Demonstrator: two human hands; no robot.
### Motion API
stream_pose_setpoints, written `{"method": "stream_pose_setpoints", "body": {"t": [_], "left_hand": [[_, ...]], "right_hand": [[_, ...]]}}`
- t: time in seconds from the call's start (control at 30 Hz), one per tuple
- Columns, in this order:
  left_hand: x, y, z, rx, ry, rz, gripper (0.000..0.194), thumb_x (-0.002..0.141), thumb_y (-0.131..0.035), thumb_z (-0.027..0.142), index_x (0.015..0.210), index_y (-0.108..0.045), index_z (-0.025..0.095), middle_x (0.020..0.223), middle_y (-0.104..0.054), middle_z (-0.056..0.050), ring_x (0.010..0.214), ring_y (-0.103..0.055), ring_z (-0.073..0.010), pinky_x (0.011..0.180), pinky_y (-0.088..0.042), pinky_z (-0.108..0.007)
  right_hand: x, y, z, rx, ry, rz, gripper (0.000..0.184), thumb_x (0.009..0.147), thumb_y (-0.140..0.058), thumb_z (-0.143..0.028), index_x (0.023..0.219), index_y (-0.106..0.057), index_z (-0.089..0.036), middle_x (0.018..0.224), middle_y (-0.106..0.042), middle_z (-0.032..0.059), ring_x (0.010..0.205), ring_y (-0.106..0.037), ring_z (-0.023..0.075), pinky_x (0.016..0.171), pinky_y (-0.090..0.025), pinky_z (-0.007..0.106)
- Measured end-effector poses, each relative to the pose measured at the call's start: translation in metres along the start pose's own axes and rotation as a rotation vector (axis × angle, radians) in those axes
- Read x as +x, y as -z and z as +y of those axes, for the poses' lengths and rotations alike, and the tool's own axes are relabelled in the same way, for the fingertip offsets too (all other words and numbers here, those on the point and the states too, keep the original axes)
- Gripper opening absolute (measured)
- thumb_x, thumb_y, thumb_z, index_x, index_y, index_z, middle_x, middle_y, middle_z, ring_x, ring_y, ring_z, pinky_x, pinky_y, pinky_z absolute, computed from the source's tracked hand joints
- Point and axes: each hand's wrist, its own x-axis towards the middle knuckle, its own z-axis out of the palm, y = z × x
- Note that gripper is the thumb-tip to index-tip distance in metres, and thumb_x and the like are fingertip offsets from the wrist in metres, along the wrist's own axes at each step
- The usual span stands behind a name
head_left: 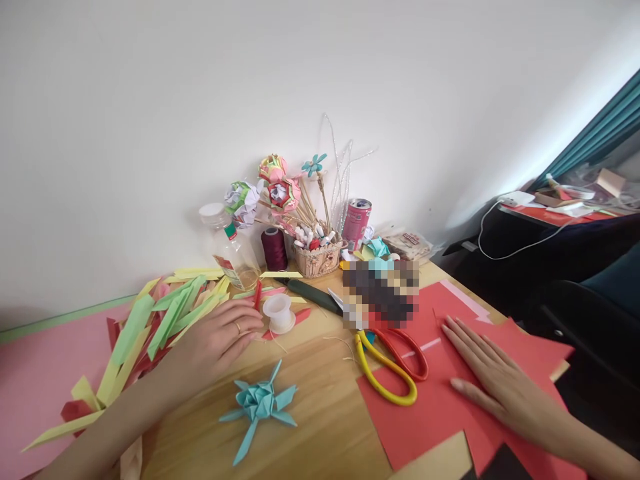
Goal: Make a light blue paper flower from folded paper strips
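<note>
My left hand (223, 337), with a ring on one finger, is stretched out over the edge of a pile of folded paper strips (173, 307) in green, yellow and red. Its fingertips are close to a small red paper piece (258, 295); whether they touch it I cannot tell. My right hand (493, 377) lies flat on sheets of red paper (415, 427), fingers extended. Between the hands are a teal folded-paper flower (259, 402) with pointed arms and scissors (387, 363) with one yellow and one red handle loop. A white thread spool (279, 313) stands beyond the left fingertips.
Along the wall stand a clear plastic bottle (235, 257), a maroon thread cone (275, 249), a small basket (318, 259) with paper flowers, and a pink can (357, 223). A dark-green-handled tool (313, 295) lies behind the scissors. A dark chair (590, 300) is at right.
</note>
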Motion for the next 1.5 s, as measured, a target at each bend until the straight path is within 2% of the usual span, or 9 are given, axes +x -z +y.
{"method": "stream_pose_setpoints", "body": {"t": [0.13,0.47,0.63,0.73,0.83,1.0,1.2,1.33,1.5], "left_hand": [[-0.001,-0.003,0.004,-0.005,-0.001,-0.018,0.023,0.088,-0.041,0.019,0.103,-0.059,0.021,0.108,-0.062,-0.003,0.111,-0.047,-0.0182,0.097,-0.039,-0.035],[-0.012,0.002,0.024,-0.023,0.024,-0.093,0.025,0.09,-0.036,0.023,0.104,-0.057,0.02,0.109,-0.061,-0.004,0.108,-0.051,-0.0176,0.094,-0.042,-0.034],[-0.027,-0.006,0.046,0.008,0.101,-0.188,0.029,0.088,-0.04,0.036,0.109,-0.056,0.023,0.115,-0.059,-0.005,0.111,-0.051,-0.0202,0.092,-0.043,-0.036],[-0.039,-0.012,0.059,-0.007,0.162,-0.272,0.058,0.075,-0.055,0.051,0.124,-0.045,0.022,0.129,-0.048,-0.01,0.114,-0.049,-0.0271,0.091,-0.044,-0.041],[-0.046,-0.016,0.064,-0.066,0.178,-0.31,0.056,0.076,-0.059,0.035,0.128,-0.04,0.023,0.132,-0.046,-0.01,0.115,-0.048,-0.0246,0.092,-0.043,-0.038],[-0.043,-0.018,0.06,-0.068,0.203,-0.219,0.036,0.084,-0.046,0.022,0.119,-0.049,0.023,0.12,-0.057,-0.007,0.107,-0.054,-0.0227,0.09,-0.044,-0.039],[-0.024,-0.022,0.058,-0.226,0.403,-0.003,0.048,0.077,-0.052,0.02,0.124,-0.043,0.022,0.123,-0.055,-0.008,0.11,-0.052,-0.0257,0.093,-0.041,-0.042],[-0.007,-0.018,0.054,-0.574,0.547,0.164,0.045,0.07,-0.059,0.018,0.114,-0.051,0.021,0.111,-0.062,-0.007,0.099,-0.057,-0.0226,0.086,-0.044,-0.035],[0.007,-0.012,0.043,-0.898,0.602,0.276,0.038,0.07,-0.057,0.013,0.107,-0.051,0.019,0.11,-0.06,-0.007,0.094,-0.058,-0.0195,0.076,-0.048,-0.03]], "right_hand": [[0.041,0.006,0.006,0.067,-0.024,-0.098,0.068,0.087,-0.029,-0.054,0.143,-0.004,-0.024,0.148,-0.017,0.0033,0.133,-0.018,0.0255,0.108,-0.021,0.049],[0.088,-0.003,0.016,0.098,-0.017,-0.065,0.063,0.089,-0.024,-0.054,0.141,-0.024,-0.018,0.145,-0.028,0.0075,0.133,-0.024,0.0219,0.109,-0.022,0.042],[0.089,0.019,-0.002,0.067,-0.083,0.141,0.06,0.088,-0.032,-0.05,0.138,-0.029,-0.016,0.144,-0.03,0.0116,0.132,-0.026,0.0272,0.108,-0.019,0.047],[0.091,0.044,-0.022,0.064,-0.128,0.314,0.056,0.091,-0.028,-0.046,0.136,-0.029,-0.012,0.141,-0.032,0.0176,0.128,-0.032,0.0308,0.101,-0.031,0.049],[0.102,0.065,-0.046,0.119,-0.035,0.428,0.047,0.09,-0.034,-0.043,0.132,-0.035,-0.02,0.137,-0.037,0.0141,0.122,-0.041,0.0285,0.096,-0.038,0.045],[0.137,0.071,-0.095,0.315,0.173,0.435,0.035,0.089,-0.04,-0.035,0.119,-0.047,-0.02,0.127,-0.047,0.0138,0.116,-0.046,0.028,0.092,-0.041,0.044],[0.143,0.058,-0.175,0.427,0.443,0.171,0.023,0.09,-0.04,-0.031,0.103,-0.058,-0.023,0.094,-0.069,0.0031,0.078,-0.065,0.0157,0.067,-0.052,0.026],[0.14,0.051,-0.208,0.447,0.548,0.109,0.042,0.082,-0.054,-0.038,0.121,-0.047,-0.023,0.112,-0.062,0.0066,0.1,-0.058,0.0229,0.08,-0.05,0.037],[0.158,0.045,-0.211,0.598,0.437,0.166,0.045,0.079,-0.059,-0.033,0.121,-0.044,-0.024,0.122,-0.052,0.0097,0.113,-0.048,0.0272,0.092,-0.042,0.048]]}}
